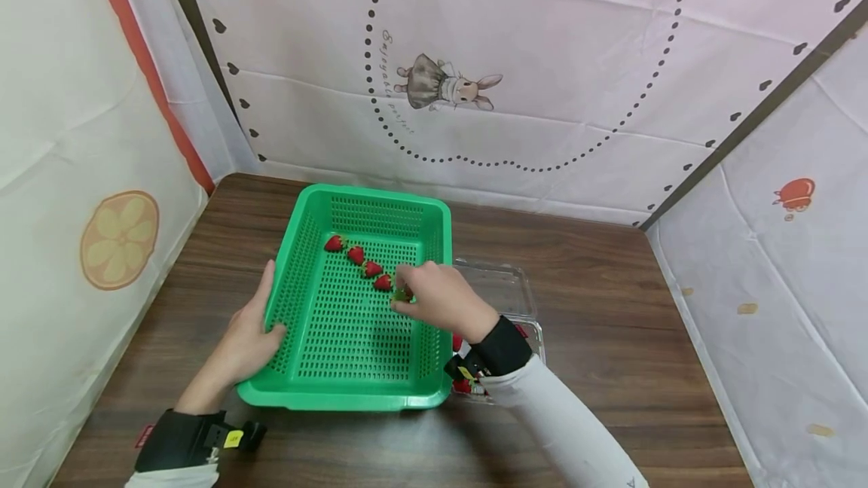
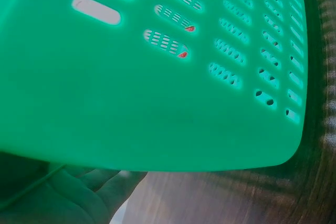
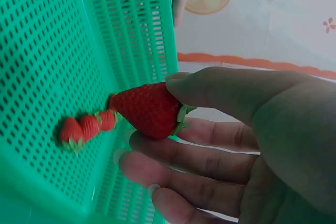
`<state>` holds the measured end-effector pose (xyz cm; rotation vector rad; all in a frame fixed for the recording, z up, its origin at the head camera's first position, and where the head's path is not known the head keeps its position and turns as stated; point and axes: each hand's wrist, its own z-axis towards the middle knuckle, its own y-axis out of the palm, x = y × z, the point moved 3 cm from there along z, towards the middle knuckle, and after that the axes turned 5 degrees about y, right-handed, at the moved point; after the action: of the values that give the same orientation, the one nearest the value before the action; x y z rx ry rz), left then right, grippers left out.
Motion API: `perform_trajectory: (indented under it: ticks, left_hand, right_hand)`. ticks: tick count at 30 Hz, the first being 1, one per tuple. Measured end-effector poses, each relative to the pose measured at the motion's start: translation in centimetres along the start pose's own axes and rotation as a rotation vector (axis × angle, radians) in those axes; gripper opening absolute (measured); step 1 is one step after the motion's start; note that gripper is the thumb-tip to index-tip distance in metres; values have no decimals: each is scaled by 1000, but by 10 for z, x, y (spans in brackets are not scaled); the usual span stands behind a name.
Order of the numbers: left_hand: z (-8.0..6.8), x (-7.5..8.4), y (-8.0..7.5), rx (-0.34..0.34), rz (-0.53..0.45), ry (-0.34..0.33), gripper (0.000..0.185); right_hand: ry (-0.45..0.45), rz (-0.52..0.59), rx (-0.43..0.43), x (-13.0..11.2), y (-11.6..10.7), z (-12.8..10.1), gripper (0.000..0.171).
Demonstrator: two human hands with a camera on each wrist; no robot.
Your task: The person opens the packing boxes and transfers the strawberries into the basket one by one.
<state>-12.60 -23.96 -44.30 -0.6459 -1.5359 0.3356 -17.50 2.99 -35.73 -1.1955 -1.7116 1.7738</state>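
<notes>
A green perforated plastic basket (image 1: 353, 400) sits on the wooden table. My left hand (image 1: 244, 341) holds its left rim, thumb over the edge and fingers along the outer wall; the left wrist view shows mostly that wall. Over the right part of the basket, my right hand (image 1: 444, 300) pinches a red strawberry (image 3: 149, 109) between thumb and fingers. Its green leaves face the palm and its tip points away. Several strawberries (image 1: 356, 254) lie on the basket floor in a slanting row from upper left toward the right hand.
Against the basket's right side stands a clear plastic box with strawberries (image 1: 463, 385) inside, partly hidden by my right wrist. Its clear lid (image 1: 498, 288) lies folded back behind it. White printed cloth (image 1: 542, 81) hangs behind and at both sides of the table (image 1: 610, 307).
</notes>
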Motion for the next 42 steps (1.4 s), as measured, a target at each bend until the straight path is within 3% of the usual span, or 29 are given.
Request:
perform_trajectory:
  ticks: [10,16,25,42]
  left_hand:
    - [-5,1,4,19,60,9,99]
    - [-7,1,6,21,55,6,99]
    - [-10,2,9,25,64,-3,99]
    - [-11,4,8,29,52,0,99]
  right_hand:
    - [-32,-55,-100,-20,22,24,20]
    - [-46,-72,-203,-22,46,40,33]
    - [-109,-46,-378,-31,68,53,27]
    - [-25,-73,-365,-28,79,59,39]
